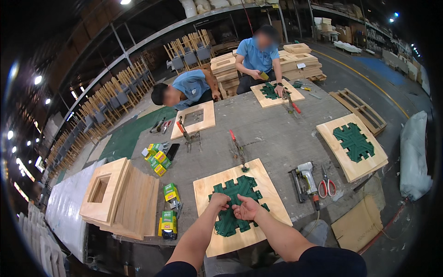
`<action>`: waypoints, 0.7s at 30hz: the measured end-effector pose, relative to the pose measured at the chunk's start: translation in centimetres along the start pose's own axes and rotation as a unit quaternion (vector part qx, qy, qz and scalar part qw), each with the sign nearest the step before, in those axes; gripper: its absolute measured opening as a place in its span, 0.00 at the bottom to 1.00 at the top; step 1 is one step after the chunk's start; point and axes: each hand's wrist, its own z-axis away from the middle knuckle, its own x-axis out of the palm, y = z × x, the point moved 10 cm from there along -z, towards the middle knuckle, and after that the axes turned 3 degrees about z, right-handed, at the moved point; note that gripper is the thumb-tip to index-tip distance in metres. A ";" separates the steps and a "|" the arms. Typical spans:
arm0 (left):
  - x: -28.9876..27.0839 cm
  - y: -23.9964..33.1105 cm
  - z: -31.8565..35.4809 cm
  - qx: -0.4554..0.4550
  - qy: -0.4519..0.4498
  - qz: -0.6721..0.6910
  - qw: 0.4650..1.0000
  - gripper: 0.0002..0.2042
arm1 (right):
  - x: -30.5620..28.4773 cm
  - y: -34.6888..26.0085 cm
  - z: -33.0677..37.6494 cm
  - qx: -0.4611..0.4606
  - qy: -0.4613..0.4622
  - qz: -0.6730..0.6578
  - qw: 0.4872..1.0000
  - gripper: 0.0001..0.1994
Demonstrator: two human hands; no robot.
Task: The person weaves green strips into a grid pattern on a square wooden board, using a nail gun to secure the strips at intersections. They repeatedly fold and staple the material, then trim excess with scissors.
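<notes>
A: Start at the far left of the hands. What is there?

B: Well to the left of the left hand [220,200] lies a stack of square wooden frames [121,198], tipped over in a row. Between that stack and the hand sit small green and yellow boxes [169,217]; more of them [157,159] lie farther away on the grey table [277,134].

A: And the hands themselves?

B: Both rest on the green webbing [235,203] woven across a square wooden seat frame [240,205], which lies directly under them at the near table edge. The left hand is curled, fingers pinching a strap of the webbing. The right hand [247,210], touching it on the right, also grips the webbing with bent fingers.

A: Beyond them?

B: Just past the frame lies a red-handled webbing tool [237,150].

A: To the right?

B: Near the right hand lies a pneumatic stapler [307,177], then red-handled scissors [326,183]. Farther right sits another webbed seat frame [353,145].

A: Anyone else?

B: Across the table two people in blue shirts [191,87] work on frames of their own.
</notes>
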 end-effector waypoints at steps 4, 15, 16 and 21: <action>-1.1 -0.5 -0.5 -0.016 0.059 -0.054 0.997 0.07 | 0.7 0.3 -0.9 -0.043 0.013 -0.012 0.999 0.26; -0.3 0.3 -1.8 0.040 0.066 -0.136 0.988 0.08 | 1.0 0.7 -0.5 -0.182 0.151 -0.155 0.959 0.27; -0.5 0.2 -1.7 0.028 0.069 -0.146 0.986 0.08 | 1.2 1.3 0.2 -0.183 0.163 -0.108 0.964 0.26; -0.8 -1.8 -1.1 0.047 0.047 -0.137 0.988 0.06 | 2.7 2.7 10.8 -0.290 0.233 0.332 0.867 0.17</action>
